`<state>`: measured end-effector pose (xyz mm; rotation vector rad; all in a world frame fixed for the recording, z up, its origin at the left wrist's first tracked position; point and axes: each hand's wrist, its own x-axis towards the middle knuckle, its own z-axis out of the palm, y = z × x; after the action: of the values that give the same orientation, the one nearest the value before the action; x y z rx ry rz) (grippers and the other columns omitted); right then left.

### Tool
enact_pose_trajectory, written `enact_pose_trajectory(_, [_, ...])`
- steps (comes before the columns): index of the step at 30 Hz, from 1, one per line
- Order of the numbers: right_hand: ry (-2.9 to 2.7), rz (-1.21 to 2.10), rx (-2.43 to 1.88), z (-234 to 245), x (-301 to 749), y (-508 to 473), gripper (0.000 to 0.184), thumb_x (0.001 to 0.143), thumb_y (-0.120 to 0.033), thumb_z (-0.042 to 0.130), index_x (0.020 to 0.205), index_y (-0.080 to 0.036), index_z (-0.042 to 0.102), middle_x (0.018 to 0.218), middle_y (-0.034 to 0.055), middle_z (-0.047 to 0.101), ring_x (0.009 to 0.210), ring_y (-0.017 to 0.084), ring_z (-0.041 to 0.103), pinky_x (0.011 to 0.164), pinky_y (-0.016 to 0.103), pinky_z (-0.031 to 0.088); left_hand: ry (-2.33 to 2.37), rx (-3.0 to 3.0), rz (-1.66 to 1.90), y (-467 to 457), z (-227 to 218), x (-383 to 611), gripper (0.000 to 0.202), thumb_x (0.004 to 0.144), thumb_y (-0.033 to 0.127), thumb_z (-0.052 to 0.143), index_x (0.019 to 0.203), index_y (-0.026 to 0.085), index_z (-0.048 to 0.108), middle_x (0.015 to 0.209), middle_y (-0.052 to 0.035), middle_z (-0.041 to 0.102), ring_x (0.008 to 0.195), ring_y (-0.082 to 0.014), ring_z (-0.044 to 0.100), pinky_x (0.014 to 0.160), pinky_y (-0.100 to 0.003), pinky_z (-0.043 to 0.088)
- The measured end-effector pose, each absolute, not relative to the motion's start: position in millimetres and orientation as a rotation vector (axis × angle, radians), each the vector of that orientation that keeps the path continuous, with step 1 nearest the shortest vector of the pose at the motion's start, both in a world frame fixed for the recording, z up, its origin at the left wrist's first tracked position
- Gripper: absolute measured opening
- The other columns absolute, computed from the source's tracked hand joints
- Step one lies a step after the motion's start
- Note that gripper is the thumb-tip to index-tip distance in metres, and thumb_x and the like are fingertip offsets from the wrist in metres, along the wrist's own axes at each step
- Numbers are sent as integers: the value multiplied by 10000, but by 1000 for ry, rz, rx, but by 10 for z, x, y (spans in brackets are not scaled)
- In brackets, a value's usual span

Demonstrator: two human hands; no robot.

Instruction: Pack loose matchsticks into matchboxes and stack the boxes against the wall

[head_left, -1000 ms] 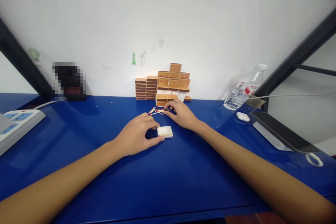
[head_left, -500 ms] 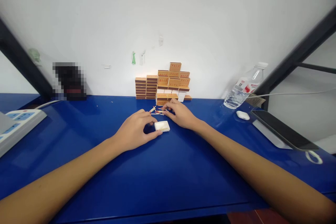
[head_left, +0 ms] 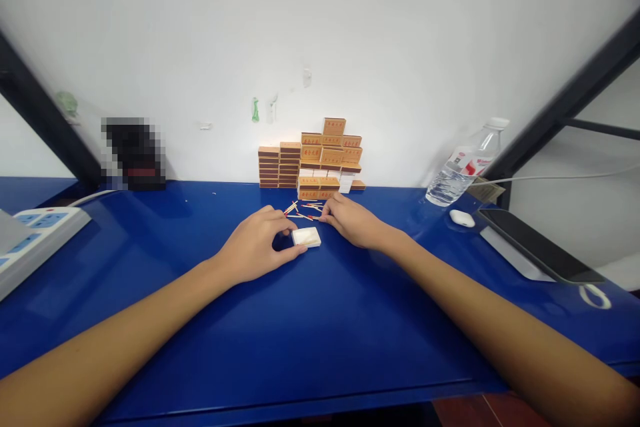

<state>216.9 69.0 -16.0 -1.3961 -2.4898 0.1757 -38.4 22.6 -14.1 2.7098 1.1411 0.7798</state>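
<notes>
My left hand [head_left: 260, 242] grips a small white matchbox tray [head_left: 307, 237] by its left side, thumb at the near edge and fingers at the far edge. A pale strip, perhaps matches, shows inside the tray. Just beyond it, several red-tipped matches [head_left: 291, 208] lie scattered on the blue table [head_left: 310, 340]. My right hand [head_left: 350, 219] is at the right end of this scatter, thumb and forefinger pinched on the end of a match [head_left: 316, 218]. The other fingers of that hand are curled.
Stacked matchboxes [head_left: 331, 156] stand against the wall behind the matches, with a lower stack [head_left: 279, 167] on the left. To the right are a water bottle [head_left: 463, 163], a white earphone case [head_left: 462, 218] and a phone [head_left: 540, 245]. A power strip [head_left: 47, 233] lies far left.
My right hand has shifted slightly right and its fingers have drawn together, uncovering more of the matches. My left hand still holds the tray in nearly the same place.
</notes>
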Motion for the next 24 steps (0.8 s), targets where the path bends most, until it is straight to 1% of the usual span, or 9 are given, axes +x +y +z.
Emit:
enact_pose_trajectory(4, [-2515,176,-1440,-142,2117,653,124,1049,-222,550,985,-145,624,1071,131,624,947,226,628,903,352,494,1144,2710,773,231,-146,-393,303,933,495,703,1009,204,746,914,-48,705,894,-235,594,799,-378,496])
enact_pose_trajectory(9, [-2527,155,-1473,-115,2149,637,148,1060,-211,494,988,-144,603,1078,149,617,950,240,625,902,369,492,1143,2713,772,234,-136,-402,310,927,498,711,1011,202,747,912,-51,705,893,-237,593,799,-383,501])
enact_pose_trajectory(16, [-2541,253,-1207,35,2145,373,152,1069,-228,468,976,-180,578,1037,93,594,918,211,592,846,348,493,1121,2719,794,232,-144,-388,298,929,484,718,1017,200,745,915,-49,709,899,-236,606,800,-382,501])
enact_pose_trajectory(21, [-2654,143,-1127,36,1989,198,110,1050,-208,540,969,-177,607,1040,88,595,945,216,588,833,336,477,1038,2719,822,215,-146,-376,286,940,475,712,1029,205,740,917,-41,708,897,-226,610,791,-373,497])
enact_pose_trajectory(24, [-2661,164,-1087,39,1981,193,112,1056,-201,526,997,-179,617,1057,82,594,905,195,587,801,315,469,1003,2726,826,213,-138,-383,259,939,449,719,1030,207,730,932,-37,711,888,-220,606,790,-371,493])
